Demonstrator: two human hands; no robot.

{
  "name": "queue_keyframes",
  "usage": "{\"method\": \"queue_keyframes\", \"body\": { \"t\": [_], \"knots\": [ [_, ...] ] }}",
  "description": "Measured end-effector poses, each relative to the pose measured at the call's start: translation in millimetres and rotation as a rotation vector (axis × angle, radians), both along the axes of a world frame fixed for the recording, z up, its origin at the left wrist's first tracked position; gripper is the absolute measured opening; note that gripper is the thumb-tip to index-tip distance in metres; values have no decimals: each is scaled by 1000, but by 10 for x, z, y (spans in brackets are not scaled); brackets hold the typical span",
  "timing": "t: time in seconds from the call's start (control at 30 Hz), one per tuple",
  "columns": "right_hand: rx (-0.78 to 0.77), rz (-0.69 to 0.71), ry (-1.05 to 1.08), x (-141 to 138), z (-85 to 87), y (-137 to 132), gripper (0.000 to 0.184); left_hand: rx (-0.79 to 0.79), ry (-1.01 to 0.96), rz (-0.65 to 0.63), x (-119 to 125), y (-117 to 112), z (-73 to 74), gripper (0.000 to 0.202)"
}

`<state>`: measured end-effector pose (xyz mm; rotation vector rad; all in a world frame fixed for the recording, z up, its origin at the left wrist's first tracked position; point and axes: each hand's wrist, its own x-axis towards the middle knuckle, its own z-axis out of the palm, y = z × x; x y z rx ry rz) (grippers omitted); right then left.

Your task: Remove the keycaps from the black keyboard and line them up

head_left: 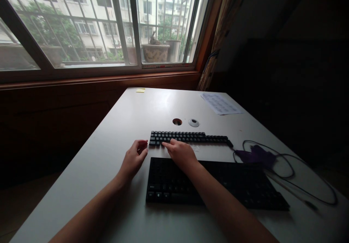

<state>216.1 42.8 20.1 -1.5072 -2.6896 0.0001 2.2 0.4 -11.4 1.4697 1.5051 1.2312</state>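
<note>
Small black keycaps (pixel 188 137) stand in close rows on the white table, behind a black keyboard (pixel 174 198). My right hand (pixel 181 154) reaches over the keyboard to the nearest row at its left end. Its index finger is stretched down onto a keycap there, with the thumb side hidden. The other fingers are curled under. Just left of the rows, my left hand (pixel 135 158) rests near the table with fingers loosely bent. A gap shows between its thumb and fingertips, and nothing is visible in it. My right forearm covers part of the keyboard.
A dark cable (pixel 291 175) loops at the right, beside a purple cloth-like piece (pixel 256 155). Printed sheets (pixel 220 104) lie at the back right, a yellow note (pixel 140 90) at the back left. The tabletop has a round hole (pixel 177 122) with a grey ring-shaped cover (pixel 193 123) beside it.
</note>
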Motion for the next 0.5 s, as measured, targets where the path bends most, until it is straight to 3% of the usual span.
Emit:
{"method": "queue_keyframes", "body": {
  "t": [0.5],
  "knots": [
    [-6,0,-20,-46,38,-29,40,8,5,-9,6,-13,-14,30]
  ]
}}
